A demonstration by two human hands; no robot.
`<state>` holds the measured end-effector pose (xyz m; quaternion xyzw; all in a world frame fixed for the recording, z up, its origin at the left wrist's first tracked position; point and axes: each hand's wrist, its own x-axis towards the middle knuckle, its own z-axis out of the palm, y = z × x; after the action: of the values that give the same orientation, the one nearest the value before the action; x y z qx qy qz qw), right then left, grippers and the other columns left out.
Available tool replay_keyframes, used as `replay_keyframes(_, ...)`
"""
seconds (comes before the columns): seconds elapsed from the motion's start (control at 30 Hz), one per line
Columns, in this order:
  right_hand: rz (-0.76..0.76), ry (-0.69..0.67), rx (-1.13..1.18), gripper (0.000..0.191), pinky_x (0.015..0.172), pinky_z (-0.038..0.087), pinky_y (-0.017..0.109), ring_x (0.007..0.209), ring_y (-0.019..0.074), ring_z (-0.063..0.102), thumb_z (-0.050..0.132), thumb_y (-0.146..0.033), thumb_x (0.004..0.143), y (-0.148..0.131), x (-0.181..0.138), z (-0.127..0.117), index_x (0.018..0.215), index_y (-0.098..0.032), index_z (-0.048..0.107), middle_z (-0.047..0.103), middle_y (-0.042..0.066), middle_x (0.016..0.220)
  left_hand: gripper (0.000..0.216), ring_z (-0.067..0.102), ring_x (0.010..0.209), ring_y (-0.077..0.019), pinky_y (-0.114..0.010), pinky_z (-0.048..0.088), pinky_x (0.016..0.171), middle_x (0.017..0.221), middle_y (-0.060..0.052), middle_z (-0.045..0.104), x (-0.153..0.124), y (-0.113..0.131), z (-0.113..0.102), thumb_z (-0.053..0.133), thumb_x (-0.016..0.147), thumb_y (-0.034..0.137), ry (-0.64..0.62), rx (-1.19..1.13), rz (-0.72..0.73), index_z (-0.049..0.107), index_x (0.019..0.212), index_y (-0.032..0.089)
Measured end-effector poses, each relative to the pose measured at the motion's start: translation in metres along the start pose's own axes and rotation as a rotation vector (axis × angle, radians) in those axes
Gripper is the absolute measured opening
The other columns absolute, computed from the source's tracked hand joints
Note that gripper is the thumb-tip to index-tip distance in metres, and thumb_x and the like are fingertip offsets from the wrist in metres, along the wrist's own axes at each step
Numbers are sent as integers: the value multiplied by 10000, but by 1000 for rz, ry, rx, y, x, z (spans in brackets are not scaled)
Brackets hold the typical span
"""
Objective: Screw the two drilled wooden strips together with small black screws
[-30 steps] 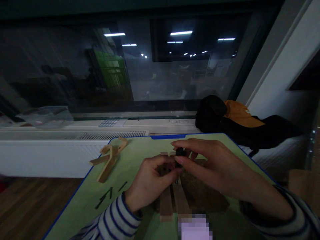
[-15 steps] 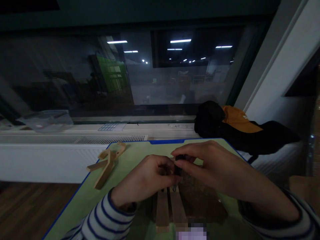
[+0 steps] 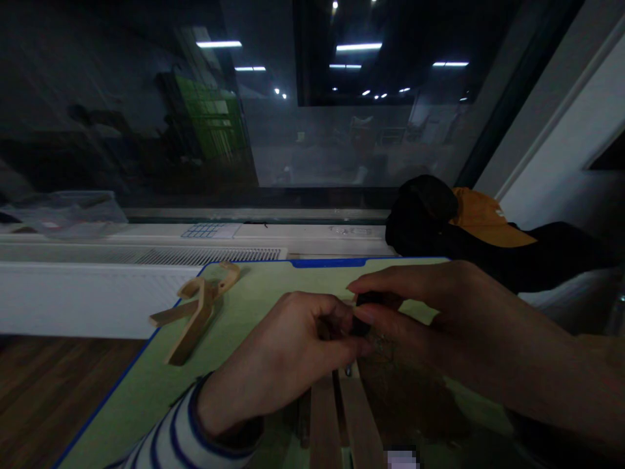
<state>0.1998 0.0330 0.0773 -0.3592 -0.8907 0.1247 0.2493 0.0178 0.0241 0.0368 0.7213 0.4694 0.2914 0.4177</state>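
Note:
My left hand (image 3: 288, 355) is closed, its fingertips pinching the far end of two wooden slats (image 3: 342, 420) that lie side by side on the green mat (image 3: 254, 306). My right hand (image 3: 430, 319) is closed on a small black knob-like part (image 3: 365, 301), held between thumb and forefinger right over the slats' end. A dark brown wooden piece (image 3: 395, 391) lies under my right hand, partly hidden. Both fingertips meet above the same spot. A small metal pin shows just below them.
A loose bundle of light wooden pieces (image 3: 198, 309) lies at the mat's far left corner. Beyond the mat is a white radiator sill (image 3: 146, 251) and a dark window. A black bag with an orange cap (image 3: 481, 215) sits at the right. A clear plastic bag (image 3: 63, 215) rests far left.
The view has shifted closer and lower. Both hands stay pinched over the slats' end; the right hand keeps hold of the black part. The black pins on the mat are out of view.

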Motion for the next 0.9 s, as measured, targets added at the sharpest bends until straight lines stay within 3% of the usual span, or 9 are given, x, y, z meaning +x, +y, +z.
replay_keyframes(0.13,-10,17,-24,188,459,440,213,684,133,661,514,-332,867,2,-2,1,1000,-279,637,716,-33,872,111,561,587,-118,-179,394,504,646,45,645,-1,-2,1,616,764,291,3,-22,-7,690,759,209)
replay_keyframes(0.3,-33,40,-49,235,526,483,216,712,134,667,527,-339,857,1,-4,-2,1076,-309,607,714,-44,920,130,587,597,-127,-179,402,502,653,44,672,-2,-4,2,612,771,313,-15,-36,-18,702,754,220)
replay_keyframes(0.53,-35,-32,9,180,489,438,195,702,100,648,498,-284,880,-2,0,-4,1000,-304,630,704,-66,875,139,587,590,-136,-191,408,499,670,34,672,-1,-3,2,612,764,321,8,21,10,699,779,214)
replay_keyframes(0.9,-25,13,17,159,513,428,212,698,112,635,526,-327,865,-2,0,1,962,-282,644,695,-45,839,112,596,565,-128,-183,414,489,650,55,680,-3,0,-3,606,762,298,27,116,36,699,772,236)
